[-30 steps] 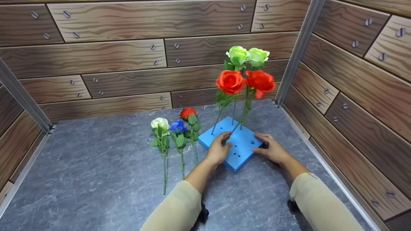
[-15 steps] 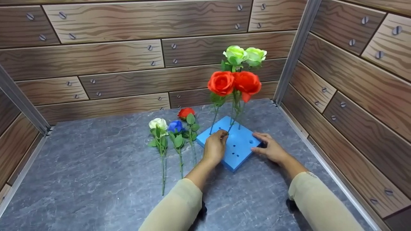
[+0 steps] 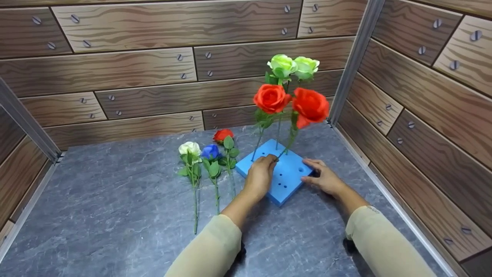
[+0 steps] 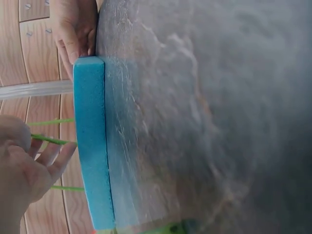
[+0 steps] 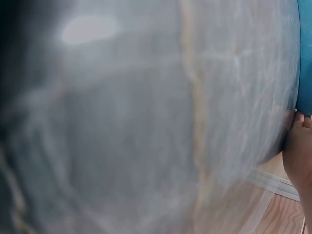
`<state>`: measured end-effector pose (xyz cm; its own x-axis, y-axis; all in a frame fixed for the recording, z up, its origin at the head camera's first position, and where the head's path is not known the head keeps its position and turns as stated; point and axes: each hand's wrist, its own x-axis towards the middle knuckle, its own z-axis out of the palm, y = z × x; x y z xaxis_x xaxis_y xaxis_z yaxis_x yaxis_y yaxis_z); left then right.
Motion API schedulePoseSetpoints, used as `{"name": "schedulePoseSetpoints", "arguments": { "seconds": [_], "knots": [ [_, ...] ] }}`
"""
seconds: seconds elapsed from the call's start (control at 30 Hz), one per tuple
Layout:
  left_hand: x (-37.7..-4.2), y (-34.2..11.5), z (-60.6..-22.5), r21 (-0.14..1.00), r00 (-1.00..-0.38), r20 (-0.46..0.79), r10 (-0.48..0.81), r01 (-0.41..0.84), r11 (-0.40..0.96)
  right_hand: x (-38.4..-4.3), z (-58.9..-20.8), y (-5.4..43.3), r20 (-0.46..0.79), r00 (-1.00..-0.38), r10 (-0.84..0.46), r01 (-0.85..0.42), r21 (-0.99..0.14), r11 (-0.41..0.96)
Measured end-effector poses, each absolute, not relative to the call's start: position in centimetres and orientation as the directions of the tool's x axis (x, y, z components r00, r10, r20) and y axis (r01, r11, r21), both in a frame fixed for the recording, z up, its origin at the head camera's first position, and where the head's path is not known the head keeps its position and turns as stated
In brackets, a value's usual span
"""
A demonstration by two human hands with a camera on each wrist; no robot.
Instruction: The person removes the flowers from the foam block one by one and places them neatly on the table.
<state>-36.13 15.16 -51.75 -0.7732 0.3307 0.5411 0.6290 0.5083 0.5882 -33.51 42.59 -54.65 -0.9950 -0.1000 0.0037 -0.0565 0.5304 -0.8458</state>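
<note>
In the head view my left hand (image 3: 260, 175) pinches the lower stem of a red rose (image 3: 310, 107), whose bloom leans to the right. The stem's end is at the top of a blue foam block (image 3: 290, 169) with several holes. From the left wrist view, the pinched green stem (image 4: 48, 140) meets the block's top edge. My right hand (image 3: 324, 179) grips the block's right corner between thumb and fingers. Another red rose (image 3: 271, 99) and two light green roses (image 3: 282, 65) stand upright in the block. The right wrist view catches only part of my right hand (image 5: 298, 151) and the block.
Left of the block, a white rose (image 3: 190, 151), a blue rose (image 3: 210, 151) and a red rose (image 3: 223, 135) lie on the grey marbled table (image 3: 115, 200). Wood-patterned walls (image 3: 146, 69) enclose the back and sides.
The held red rose tilted left toward the standing red one, then swung back right, with my left fingers low on its stem throughout. My right hand has stayed on the block.
</note>
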Motion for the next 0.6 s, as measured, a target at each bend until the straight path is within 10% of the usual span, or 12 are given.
{"name": "schedulePoseSetpoints", "arguments": {
  "seconds": [0.6],
  "knots": [
    [-33.8,14.3,-49.5,0.550,-0.712,0.578,0.399,0.701,0.455,-33.5,-54.6,42.4,0.003,-0.996,-0.091,-0.050,-0.852,0.521]
  ]
}}
